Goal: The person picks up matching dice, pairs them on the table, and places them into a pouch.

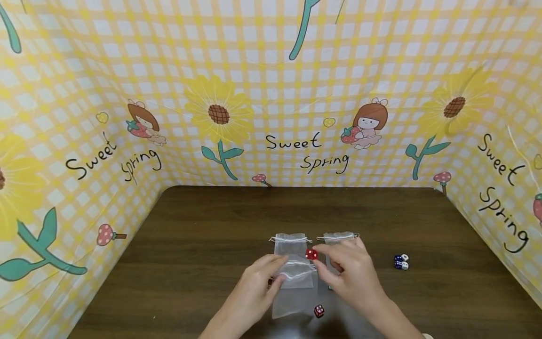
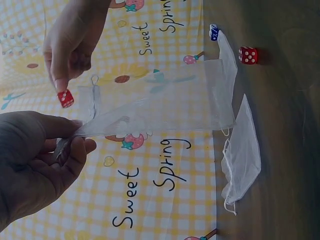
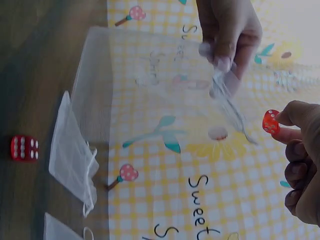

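My left hand (image 1: 256, 285) pinches the mouth of a sheer white drawstring pouch (image 2: 165, 102), which hangs upright. Between thumb and fingertip, my right hand (image 1: 353, 267) holds a red die (image 1: 311, 254) with white pips, close beside the pouch's mouth. In the right wrist view this die (image 3: 271, 122) shows apart from the pouch. A second red die (image 1: 319, 310) lies on the table near me, just right of the held pouch. Behind lie two more sheer pouches, a left one (image 1: 290, 245) and a right one (image 1: 336, 237) partly hidden by my right hand.
To the right on the dark wooden table (image 1: 203, 221), blue dice (image 1: 398, 261) and white dice (image 1: 405, 265) sit in a small cluster. A yellow checked cloth (image 1: 262, 94) with sunflowers rises around the back and sides of the table.
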Demonstrator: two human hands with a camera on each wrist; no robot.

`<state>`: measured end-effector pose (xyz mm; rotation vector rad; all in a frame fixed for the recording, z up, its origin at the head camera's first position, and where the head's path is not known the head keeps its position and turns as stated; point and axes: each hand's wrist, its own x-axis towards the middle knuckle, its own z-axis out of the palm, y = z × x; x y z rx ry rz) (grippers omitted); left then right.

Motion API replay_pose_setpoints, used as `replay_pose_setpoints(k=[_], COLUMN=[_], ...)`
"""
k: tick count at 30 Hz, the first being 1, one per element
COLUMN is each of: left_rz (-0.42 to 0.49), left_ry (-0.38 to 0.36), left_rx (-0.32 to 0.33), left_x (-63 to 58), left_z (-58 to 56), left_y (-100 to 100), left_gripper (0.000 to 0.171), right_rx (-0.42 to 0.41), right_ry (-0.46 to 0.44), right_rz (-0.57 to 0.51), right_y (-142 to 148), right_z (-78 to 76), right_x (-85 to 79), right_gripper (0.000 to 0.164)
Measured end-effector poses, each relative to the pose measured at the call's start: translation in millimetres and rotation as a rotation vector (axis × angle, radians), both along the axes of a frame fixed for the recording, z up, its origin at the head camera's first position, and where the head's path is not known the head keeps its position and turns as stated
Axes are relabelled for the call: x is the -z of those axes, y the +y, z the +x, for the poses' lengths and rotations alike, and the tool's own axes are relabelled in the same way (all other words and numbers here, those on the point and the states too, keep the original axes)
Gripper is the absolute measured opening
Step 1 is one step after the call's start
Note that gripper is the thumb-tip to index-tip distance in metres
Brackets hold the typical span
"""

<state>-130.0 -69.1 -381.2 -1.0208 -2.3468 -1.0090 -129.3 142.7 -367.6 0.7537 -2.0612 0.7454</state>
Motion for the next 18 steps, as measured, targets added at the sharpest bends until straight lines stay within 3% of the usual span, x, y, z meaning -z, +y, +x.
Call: replay_pose_setpoints(k=[7,14,18], left_rz=[-0.022,-0.023,-0.02], left_ry=[-0.022,0.031,0.03], left_rx=[0.011,0.015,0.008], left_x=[-0.8,0.1,1.2], left_z=[-0.2,-0.4,-0.6], left_y=[3.0,4.5,4.8], left_gripper=[0.033,0.034,0.034], right_rx=[-0.031,-0.019,-0.04], right_ry=[0.017,-0.017,-0.018], right_rz=[0.106,0.137,0.092], right_y=[-10.0,-13.2,-10.1], right_z=[-0.3,2.7,3.5], right_x=[6.0,9.7,9.2], right_gripper=[0.012,0.014,0.03])
